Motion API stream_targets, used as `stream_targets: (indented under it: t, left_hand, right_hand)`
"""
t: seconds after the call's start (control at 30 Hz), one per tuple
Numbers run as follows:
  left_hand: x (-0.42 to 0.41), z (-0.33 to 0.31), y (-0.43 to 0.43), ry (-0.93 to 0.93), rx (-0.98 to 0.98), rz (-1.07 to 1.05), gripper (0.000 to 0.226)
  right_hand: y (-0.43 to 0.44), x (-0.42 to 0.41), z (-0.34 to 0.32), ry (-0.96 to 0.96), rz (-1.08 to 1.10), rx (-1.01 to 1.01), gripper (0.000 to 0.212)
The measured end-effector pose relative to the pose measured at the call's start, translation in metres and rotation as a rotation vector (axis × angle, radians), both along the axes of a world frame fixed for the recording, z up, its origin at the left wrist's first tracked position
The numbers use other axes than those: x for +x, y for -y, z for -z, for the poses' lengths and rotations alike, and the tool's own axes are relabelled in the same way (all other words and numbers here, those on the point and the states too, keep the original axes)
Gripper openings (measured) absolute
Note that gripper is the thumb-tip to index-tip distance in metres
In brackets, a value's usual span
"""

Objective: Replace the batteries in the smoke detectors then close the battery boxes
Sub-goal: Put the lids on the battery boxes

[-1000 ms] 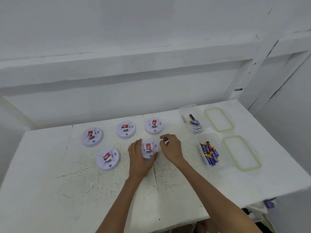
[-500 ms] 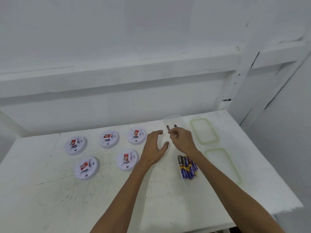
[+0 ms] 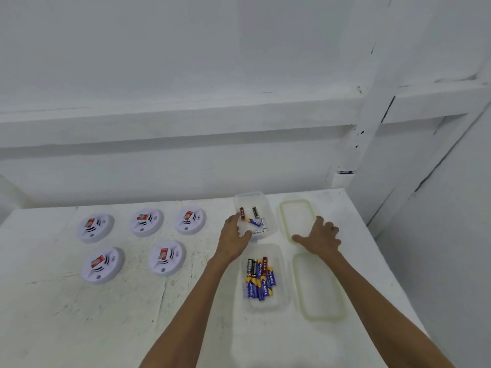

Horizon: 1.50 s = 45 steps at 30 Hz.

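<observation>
Several white round smoke detectors [image 3: 166, 257] with red labels lie in two rows on the left of the white table [image 3: 106, 320]. A clear far battery box [image 3: 269, 208] holds a few loose batteries [image 3: 255, 212]. A clear near battery box [image 3: 282, 264] holds several blue and black batteries [image 3: 259, 281]. My left hand [image 3: 233, 240] grips the far box at its near left corner. My right hand [image 3: 321, 237] lies on the near end of the far lid [image 3: 296, 208], thumb along its edge.
A second green-rimmed lid [image 3: 297, 280] lies right of the near box. The table's right edge runs close behind the lids. A white wall with a ledge and a post stands behind the table.
Both hands left the front detector and moved right. My left hand went to the far box. My right hand let go of a battery over that box and reached the far lid.
</observation>
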<state>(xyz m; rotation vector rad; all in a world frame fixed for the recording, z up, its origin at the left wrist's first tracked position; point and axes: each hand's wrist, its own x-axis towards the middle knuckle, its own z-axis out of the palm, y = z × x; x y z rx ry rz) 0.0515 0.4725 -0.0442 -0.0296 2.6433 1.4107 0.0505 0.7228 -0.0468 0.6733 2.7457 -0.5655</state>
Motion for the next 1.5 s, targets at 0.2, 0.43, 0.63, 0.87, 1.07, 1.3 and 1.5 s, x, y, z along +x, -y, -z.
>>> stream_targets:
  t: [0.2, 0.43, 0.63, 0.87, 1.07, 1.3, 1.5]
  left_hand:
    - [-0.002, 0.003, 0.0, 0.04, 0.034, -0.004, 0.068]
    - [-0.002, 0.003, 0.004, 0.058, 0.104, 0.017, 0.068]
    - [-0.009, 0.004, 0.015, 0.108, 0.228, 0.012, 0.058]
    - [-0.024, -0.004, 0.028, 0.268, 0.613, -0.133, 0.04]
    - [-0.031, 0.005, 0.032, 0.233, 0.543, -0.125, 0.065]
    - [-0.038, 0.013, 0.026, 0.221, 0.544, -0.175, 0.064]
    - [-0.045, 0.01, 0.026, 0.251, 0.537, -0.208, 0.06]
  right_hand:
    - [-0.007, -0.01, -0.003, -0.148, 0.096, -0.165, 0.12]
    - [0.004, -0.018, -0.026, -0.454, 0.129, -0.352, 0.036]
    - [0.087, -0.016, -0.052, -0.552, -0.139, -0.247, 0.033]
    - [0.134, -0.003, -0.036, -0.499, -0.49, -0.011, 0.057]
    - [0.123, -0.004, -0.031, -0.452, -0.51, -0.169, 0.048]
    - [0.085, -0.022, -0.03, -0.301, -0.042, -0.341, 0.052]
    - [0.079, -0.028, -0.026, -0.295, 0.009, -0.523, 0.051]
